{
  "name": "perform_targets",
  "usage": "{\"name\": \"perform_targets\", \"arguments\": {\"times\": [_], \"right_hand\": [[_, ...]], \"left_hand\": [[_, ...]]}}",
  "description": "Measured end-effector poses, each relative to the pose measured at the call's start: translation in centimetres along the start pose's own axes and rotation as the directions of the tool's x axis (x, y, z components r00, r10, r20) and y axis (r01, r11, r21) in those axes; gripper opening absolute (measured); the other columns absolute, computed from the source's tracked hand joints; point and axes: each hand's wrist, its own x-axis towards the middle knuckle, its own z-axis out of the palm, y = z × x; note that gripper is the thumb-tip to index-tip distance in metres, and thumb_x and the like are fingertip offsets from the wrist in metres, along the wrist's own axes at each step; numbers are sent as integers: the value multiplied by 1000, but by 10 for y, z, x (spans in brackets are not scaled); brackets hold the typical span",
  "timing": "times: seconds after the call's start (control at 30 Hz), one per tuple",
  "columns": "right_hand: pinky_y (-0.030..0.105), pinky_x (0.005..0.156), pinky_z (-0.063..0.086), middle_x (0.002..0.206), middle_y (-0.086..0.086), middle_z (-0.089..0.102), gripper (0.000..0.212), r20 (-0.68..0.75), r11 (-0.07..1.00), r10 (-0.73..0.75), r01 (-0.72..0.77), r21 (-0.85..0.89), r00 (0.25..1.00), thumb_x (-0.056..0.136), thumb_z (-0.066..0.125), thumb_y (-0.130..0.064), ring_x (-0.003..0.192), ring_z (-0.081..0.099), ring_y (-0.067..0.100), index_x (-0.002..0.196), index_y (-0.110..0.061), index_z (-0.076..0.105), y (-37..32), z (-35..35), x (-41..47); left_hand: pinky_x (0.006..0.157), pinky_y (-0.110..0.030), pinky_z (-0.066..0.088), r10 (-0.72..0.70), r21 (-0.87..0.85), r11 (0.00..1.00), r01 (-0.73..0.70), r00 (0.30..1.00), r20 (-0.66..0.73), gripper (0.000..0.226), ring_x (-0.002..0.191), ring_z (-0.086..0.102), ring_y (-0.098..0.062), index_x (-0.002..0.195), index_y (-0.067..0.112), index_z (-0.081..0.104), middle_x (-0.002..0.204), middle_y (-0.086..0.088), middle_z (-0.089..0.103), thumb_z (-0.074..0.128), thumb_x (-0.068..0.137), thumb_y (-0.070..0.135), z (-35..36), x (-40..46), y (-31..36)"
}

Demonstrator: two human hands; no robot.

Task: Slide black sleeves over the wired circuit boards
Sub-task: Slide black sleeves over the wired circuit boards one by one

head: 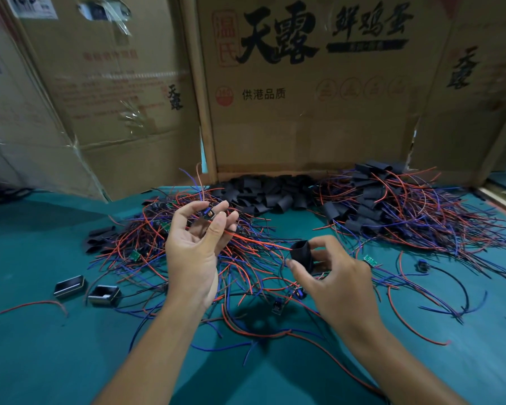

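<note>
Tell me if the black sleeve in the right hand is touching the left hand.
Apart. The head view shows green table between the black sleeve, pinched by the right hand, and the left hand.

The green-covered desk (41, 361) carries a tangle of red and blue wired boards (146, 244) at centre-left, a heap of black sleeves (263, 194) at the rear, a sleeved pile (392, 211) right, and two small black boxes (86, 290) left.

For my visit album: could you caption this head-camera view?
Left hand holds a wired circuit board; right hand pinches a black sleeve above tangled wires.
</note>
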Motion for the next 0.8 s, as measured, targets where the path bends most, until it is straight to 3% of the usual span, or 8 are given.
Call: {"name": "perform_targets", "arguments": {"times": [0.23,0.47,0.57,0.63,0.73,0.8], "right_hand": [[36,66,54,78,-16,70,28,-16,999,-26,25,-32,1000,75,80,-36,62,65,2,94,-29,60,-2,-4,2],[31,77,42,89,-7,68,31,58,939,-242,248,-238,969,76,69,-37,82,59,19,103,-23,65,-4,-6,2],[36,77,49,95,-7,67,31,135,955,-217,239,-178,967,79,68,-34,84,62,21,107,-23,63,-6,-4,-1],[37,76,51,96,-8,65,29,153,976,-186,200,-82,970,82,71,-28,85,61,17,109,-22,60,-6,-4,-2],[21,74,48,91,-9,63,30,137,986,-168,166,31,976,82,75,-19,79,57,10,107,-20,59,-6,-5,1],[10,74,42,90,-10,63,29,100,982,-182,177,59,978,81,74,-19,79,55,4,107,-18,60,-8,-5,2]], "left_hand": [[72,-27,58,-6,18,1000,6,1000,8,30,87,73,-26,105,12,53,105,-18,73,66,80,5,2,-2,-1],[74,-29,59,30,138,989,-49,990,140,27,89,74,-30,99,23,61,110,-14,73,73,80,10,10,-17,-17],[82,-33,58,24,204,976,-72,973,229,26,94,73,-31,102,26,62,115,-12,71,76,83,16,18,-34,-32],[93,-30,53,22,266,958,-111,948,316,19,107,69,-27,110,26,61,123,-6,69,65,92,28,19,-43,-38],[101,-19,42,75,433,862,-266,909,410,25,123,60,-17,119,29,62,128,6,66,43,104,35,16,-48,-41],[102,-18,40,70,457,847,-270,910,408,25,125,58,-12,117,29,66,127,10,67,44,105,30,17,-47,-41]]}}
